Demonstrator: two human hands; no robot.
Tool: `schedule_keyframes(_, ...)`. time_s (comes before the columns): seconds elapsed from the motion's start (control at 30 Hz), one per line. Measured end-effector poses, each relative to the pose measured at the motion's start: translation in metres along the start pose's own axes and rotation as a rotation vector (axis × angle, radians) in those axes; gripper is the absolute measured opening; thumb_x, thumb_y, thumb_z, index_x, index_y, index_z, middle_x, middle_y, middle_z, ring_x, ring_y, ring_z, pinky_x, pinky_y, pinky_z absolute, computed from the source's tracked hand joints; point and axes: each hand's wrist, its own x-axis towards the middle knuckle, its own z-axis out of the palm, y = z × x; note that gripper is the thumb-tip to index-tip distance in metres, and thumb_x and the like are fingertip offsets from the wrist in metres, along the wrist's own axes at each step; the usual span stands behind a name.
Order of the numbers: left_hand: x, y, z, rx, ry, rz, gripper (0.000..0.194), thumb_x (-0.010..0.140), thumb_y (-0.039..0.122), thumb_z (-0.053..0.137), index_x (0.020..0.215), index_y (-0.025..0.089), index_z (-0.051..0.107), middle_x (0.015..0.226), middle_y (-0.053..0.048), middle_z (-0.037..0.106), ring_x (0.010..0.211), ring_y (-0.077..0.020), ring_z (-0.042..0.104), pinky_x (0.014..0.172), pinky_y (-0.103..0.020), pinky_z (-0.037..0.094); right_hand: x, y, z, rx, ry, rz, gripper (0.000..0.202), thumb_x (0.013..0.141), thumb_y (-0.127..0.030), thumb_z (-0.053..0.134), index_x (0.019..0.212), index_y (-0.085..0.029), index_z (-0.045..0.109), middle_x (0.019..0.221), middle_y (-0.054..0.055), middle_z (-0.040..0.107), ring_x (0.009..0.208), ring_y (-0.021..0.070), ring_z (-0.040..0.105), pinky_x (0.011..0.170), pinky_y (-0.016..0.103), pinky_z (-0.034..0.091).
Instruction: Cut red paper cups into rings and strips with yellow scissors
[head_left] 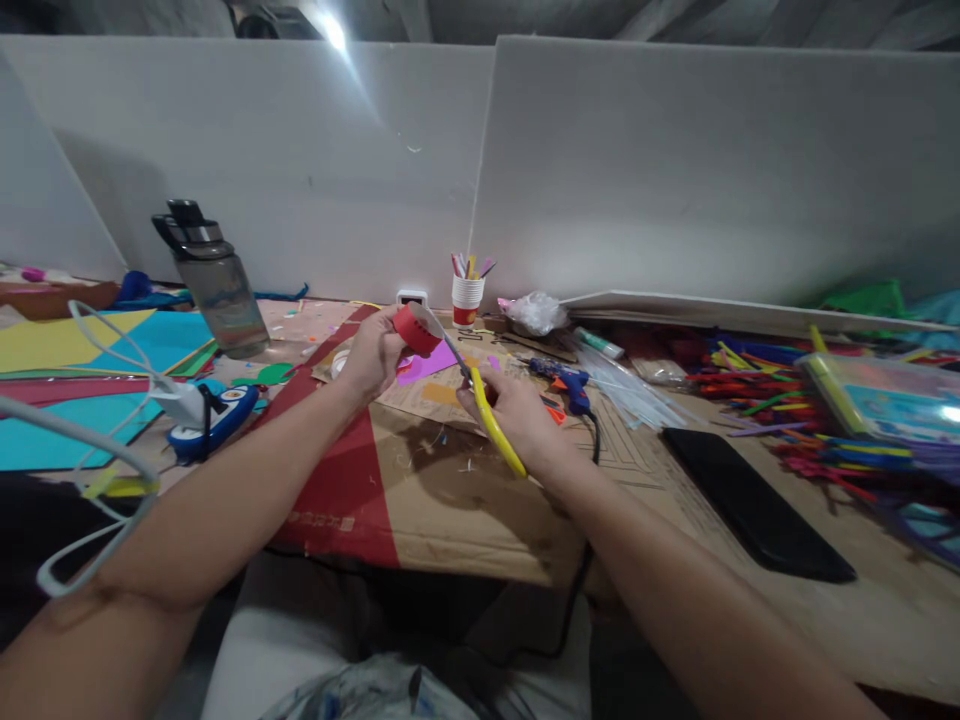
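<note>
In my left hand (373, 352) is a curved red paper piece (416, 330), pale on its inner side, pinched at its left end and raised above the table. My right hand (510, 408) grips scissors (491, 425) with yellow handles. Their dark blades point up and left toward the paper; whether they touch it I cannot tell. Below both hands lies a sheet of cardboard (465, 530) with a red band and small white scraps on it. A purple paper piece (429, 366) rests behind the hands. Just right of my right hand sits a blue glue gun (576, 390) with its black cord.
A grey water bottle (221, 290) stands at back left near coloured sheets (60, 430) and a blue power strip (217, 420). A paper cup (466, 300) holds pens. To the right lie clear glue sticks (630, 390), a black phone (750, 500) and pipe cleaners (757, 385). White panels (675, 180) stand behind.
</note>
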Motion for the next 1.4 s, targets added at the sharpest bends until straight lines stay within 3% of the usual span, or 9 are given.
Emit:
schedule_keyframes(0.13,-0.006,0.006,0.008,-0.02,-0.057,-0.044,0.034,0.06,0.037,0.084,0.069,0.015,0.06,0.065,0.001,0.058,0.057,-0.0069,0.052,0.055,-0.021,0.045,0.001,0.0,0.001,-0.079,0.058,-0.107,0.024,0.086,-0.033,0.056,0.103,-0.019,0.067,0.085,0.004,0.066,0.074,0.0175,0.053,0.069,0.028,0.038)
schedule_keyframes(0.33,-0.008,0.012,0.012,-0.018,-0.081,-0.05,0.039,0.055,0.039,0.087,0.068,0.015,0.06,0.06,0.003,0.054,0.051,-0.0052,0.046,0.045,-0.018,0.033,0.001,0.004,0.002,-0.178,0.111,-0.152,0.027,0.09,-0.032,0.053,0.109,-0.02,0.066,0.085,0.006,0.064,0.074,0.02,0.052,0.071,0.031,0.039)
schedule_keyframes(0.77,0.003,-0.003,-0.006,-0.028,-0.134,-0.101,0.03,0.059,0.025,0.083,0.073,0.016,0.059,0.066,0.002,0.061,0.054,-0.0073,0.054,0.051,-0.02,0.045,-0.001,0.001,0.0,-0.197,0.105,-0.123,0.025,0.088,-0.032,0.051,0.103,-0.021,0.069,0.075,0.005,0.065,0.063,0.0179,0.05,0.063,0.028,0.036)
schedule_keyframes(0.93,0.004,-0.003,-0.007,0.006,-0.033,-0.124,0.032,0.059,0.028,0.082,0.077,0.017,0.057,0.067,0.002,0.062,0.052,-0.0086,0.056,0.051,-0.022,0.049,-0.001,0.005,0.0,-0.203,0.106,-0.114,0.021,0.088,-0.032,0.052,0.094,-0.021,0.069,0.075,0.005,0.067,0.062,0.0169,0.051,0.062,0.027,0.035)
schedule_keyframes(1.1,0.003,0.002,-0.003,0.018,0.06,-0.043,0.03,0.061,0.029,0.081,0.076,0.017,0.058,0.068,0.002,0.062,0.057,-0.011,0.061,0.052,-0.024,0.051,0.0,0.003,0.0,-0.207,0.114,-0.129,0.02,0.087,-0.029,0.052,0.096,-0.021,0.068,0.074,0.004,0.065,0.063,0.0171,0.051,0.064,0.028,0.036)
schedule_keyframes(1.4,-0.003,0.0,0.0,0.006,-0.143,-0.049,0.03,0.061,0.029,0.082,0.078,0.015,0.062,0.07,0.0,0.064,0.058,-0.0096,0.057,0.051,-0.021,0.044,0.002,0.01,0.003,-0.267,0.126,-0.151,0.029,0.088,-0.032,0.056,0.111,-0.017,0.065,0.087,0.008,0.064,0.077,0.0213,0.053,0.073,0.032,0.04)
